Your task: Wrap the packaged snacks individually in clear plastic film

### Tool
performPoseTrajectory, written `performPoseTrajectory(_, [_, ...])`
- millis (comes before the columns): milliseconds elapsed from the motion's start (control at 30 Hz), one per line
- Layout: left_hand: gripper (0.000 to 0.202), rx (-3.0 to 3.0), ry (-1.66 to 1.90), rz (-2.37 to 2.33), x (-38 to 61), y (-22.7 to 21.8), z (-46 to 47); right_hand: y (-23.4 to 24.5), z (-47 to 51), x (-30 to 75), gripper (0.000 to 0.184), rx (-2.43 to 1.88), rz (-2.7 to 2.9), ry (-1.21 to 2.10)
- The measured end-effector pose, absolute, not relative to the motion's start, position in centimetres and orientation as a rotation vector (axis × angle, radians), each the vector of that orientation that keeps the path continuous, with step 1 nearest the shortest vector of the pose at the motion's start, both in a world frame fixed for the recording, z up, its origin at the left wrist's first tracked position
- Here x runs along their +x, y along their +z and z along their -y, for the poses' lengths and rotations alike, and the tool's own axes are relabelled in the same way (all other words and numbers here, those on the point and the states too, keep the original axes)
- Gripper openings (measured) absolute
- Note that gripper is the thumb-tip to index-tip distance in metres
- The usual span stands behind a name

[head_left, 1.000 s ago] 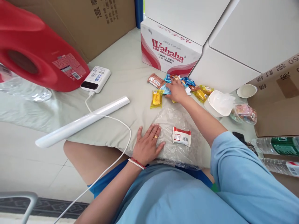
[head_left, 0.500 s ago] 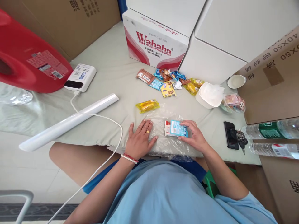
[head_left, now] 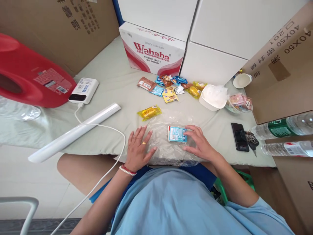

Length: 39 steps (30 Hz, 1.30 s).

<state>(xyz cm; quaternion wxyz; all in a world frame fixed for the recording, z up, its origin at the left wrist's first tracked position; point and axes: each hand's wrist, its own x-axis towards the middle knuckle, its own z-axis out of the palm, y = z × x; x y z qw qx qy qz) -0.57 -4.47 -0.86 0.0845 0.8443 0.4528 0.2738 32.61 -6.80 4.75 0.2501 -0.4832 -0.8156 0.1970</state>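
Observation:
A small light-blue snack packet (head_left: 177, 134) lies on a sheet of clear plastic (head_left: 162, 151), with a bit of red and white showing at its left edge. My right hand (head_left: 199, 143) is at the packet's right end, fingers and thumb apart; whether a fingertip still touches the packet I cannot tell. My left hand (head_left: 138, 148) rests palm down with fingers spread at the left edge of the plastic. Just beyond it lies a yellow-wrapped snack (head_left: 149, 112). Farther back is a pile of small snack packets (head_left: 168, 89) in brown, blue and yellow.
A white tub (head_left: 212, 98) with a plastic bag stands right of the pile. A phone (head_left: 240, 137), keys (head_left: 251, 138) and water bottles (head_left: 283, 126) are at the right. Leftward are a white tube (head_left: 75, 133), a cable, a white device (head_left: 84, 89) and a red jug (head_left: 36, 71).
My right hand has set the blue packet down on the plastic and its fingers have opened from it. My left hand stays flat in about the same place. The view has shifted slightly.

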Motion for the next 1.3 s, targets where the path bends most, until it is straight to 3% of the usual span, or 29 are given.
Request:
performPoseTrajectory(167, [0.079,2.557,0.571,-0.757,-3.3,0.0,6.1,6.0,12.2,34.5,0.092,-1.214,2.361,0.591])
performPoseTrajectory(200, [0.076,2.556,0.525,-0.75,-3.5,0.0,6.3,5.4,13.0,34.6,0.085,-1.252,2.354,0.548])
performPoseTrajectory(300, [0.051,2.544,0.564,-0.856,-3.6,-0.2,6.0,3.6,14.0,34.5,0.034,-1.342,2.187,0.428])
performPoseTrajectory(400, [0.021,2.462,0.703,-0.958,-3.1,0.5,4.2,3.2,12.7,34.7,0.018,-1.397,1.982,0.463])
performPoseTrajectory(467, [0.017,2.378,0.759,-1.057,-2.4,1.2,2.3,3.6,11.0,35.0,0.011,-1.473,1.865,0.527])
performPoseTrajectory(700, [0.027,2.139,0.777,-1.552,0.7,1.6,-4.4,2.1,5.6,36.4,0.025,-1.745,1.545,0.745])
performPoseTrajectory(800, [0.03,2.115,1.104,-1.735,1.2,2.5,-4.1,1.3,5.0,36.7,0.021,-1.877,1.67,0.639])
performPoseTrajectory(967, [0.015,2.231,1.549,-1.852,2.3,5.2,0.4,2.6,3.9,36.5,0.03,-1.922,1.909,0.253])
performPoseTrajectory(1100, [0.023,2.611,1.117,-1.289,6.2,4.9,3.1,4.1,0.2,34.6,0.035,-1.83,2.027,0.254])
performPoseTrajectory(1300, [0.038,2.704,0.388,-1.215,11.6,2.6,2.3,4.2,-7.3,30.7,0.055,-2.022,2.242,0.458])
